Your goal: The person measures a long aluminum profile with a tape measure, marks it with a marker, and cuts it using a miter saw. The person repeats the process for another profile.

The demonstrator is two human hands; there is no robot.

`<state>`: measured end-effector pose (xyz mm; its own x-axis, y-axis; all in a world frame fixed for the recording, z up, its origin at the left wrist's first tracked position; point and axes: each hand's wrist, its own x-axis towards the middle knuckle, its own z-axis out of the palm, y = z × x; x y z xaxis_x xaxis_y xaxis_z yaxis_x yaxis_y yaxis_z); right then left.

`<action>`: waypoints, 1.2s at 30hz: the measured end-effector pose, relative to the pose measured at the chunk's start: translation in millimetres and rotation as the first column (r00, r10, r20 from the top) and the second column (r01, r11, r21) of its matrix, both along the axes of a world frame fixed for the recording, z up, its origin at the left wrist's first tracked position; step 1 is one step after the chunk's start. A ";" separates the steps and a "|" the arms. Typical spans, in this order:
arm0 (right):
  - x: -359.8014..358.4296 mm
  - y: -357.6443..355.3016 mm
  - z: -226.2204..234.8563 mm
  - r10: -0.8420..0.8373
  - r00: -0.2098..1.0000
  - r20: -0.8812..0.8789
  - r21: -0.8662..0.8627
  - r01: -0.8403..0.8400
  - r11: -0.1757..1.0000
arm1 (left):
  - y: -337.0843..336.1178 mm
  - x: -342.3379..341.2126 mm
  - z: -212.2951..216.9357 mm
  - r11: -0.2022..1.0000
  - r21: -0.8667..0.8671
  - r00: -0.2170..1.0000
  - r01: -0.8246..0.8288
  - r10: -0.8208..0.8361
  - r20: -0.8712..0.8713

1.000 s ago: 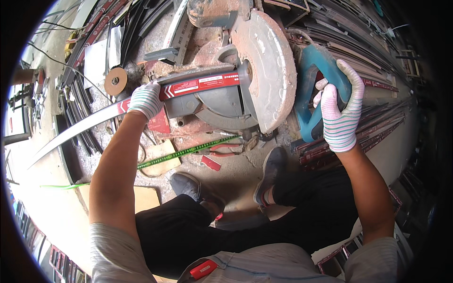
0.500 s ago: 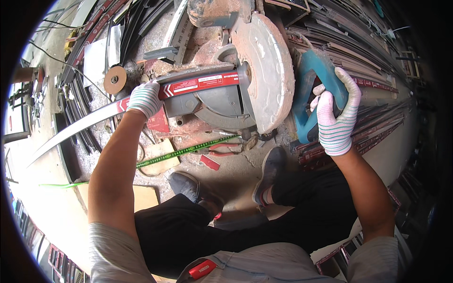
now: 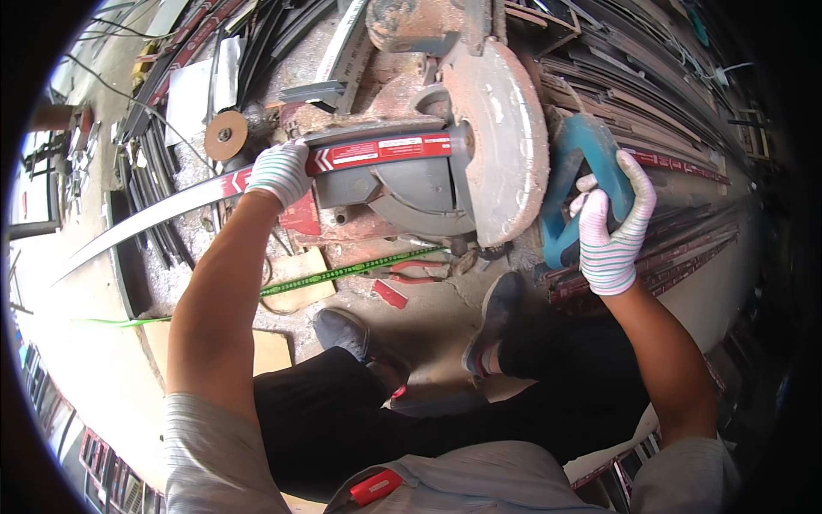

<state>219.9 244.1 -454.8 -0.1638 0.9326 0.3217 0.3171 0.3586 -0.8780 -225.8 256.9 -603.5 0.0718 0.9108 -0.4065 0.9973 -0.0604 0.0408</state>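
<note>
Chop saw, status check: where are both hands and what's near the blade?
Left hand pressing the red strip at the saw. Right hand gripping the teal handle. Blade guard over the strip. Green tape measure on the floor.

Both forearms are bare and extended forward from the lower edge, elbows slightly bent. The left hand (image 3: 278, 174), in a striped knit glove, is closed in a firm grip, knuckles up. The right hand (image 3: 612, 224), gloved alike, is wrapped in a grip, fingers curled over, thumb to the inside.
</note>
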 end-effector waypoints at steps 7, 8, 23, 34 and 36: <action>-7.7 3.8 11.1 -0.013 1.000 -0.020 -0.025 0.013 1.000 | -3.5 -5.0 -7.1 0.997 0.076 0.999 0.004 -0.008 0.052; -8.3 5.2 12.6 -0.015 1.000 -0.014 -0.022 0.015 1.000 | -2.6 -4.4 -6.5 0.998 0.069 0.999 -0.001 -0.002 0.044; -2.4 -1.4 0.6 -0.002 1.000 0.002 0.006 0.002 1.000 | -0.7 0.2 -1.4 1.000 -0.006 1.000 -0.001 0.001 -0.002; 11.7 -10.7 -22.9 0.009 0.997 0.078 0.059 -0.014 0.998 | 0.2 2.7 5.7 0.999 -0.033 1.000 -0.007 0.006 -0.016; 12.6 -10.5 -24.3 0.017 0.997 0.074 0.065 -0.022 0.998 | -0.8 1.4 3.8 1.000 -0.025 1.000 -0.003 0.002 -0.022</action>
